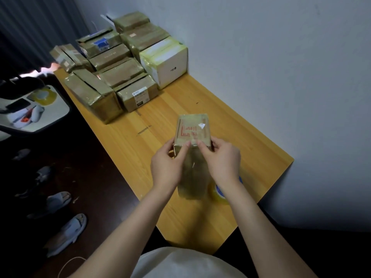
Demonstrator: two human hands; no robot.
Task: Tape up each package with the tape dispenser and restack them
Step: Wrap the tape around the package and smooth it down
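Observation:
A small brown cardboard package (192,129) with red print stands upright on the wooden table (251,149). My left hand (167,167) grips its left near edge, fingers curled onto the top rim. My right hand (220,162) grips the right near edge the same way. Glossy tape covers the package's near face (191,177) between my hands. A tape roll with a blue core (218,192) lies on the table just behind my right wrist, partly hidden.
A stack of taped brown packages (112,77) and a white box (166,61) fill the table's far end against the wall. Left of the table a chair seat holds another tape roll (43,96). Slippers (66,235) lie on the dark floor.

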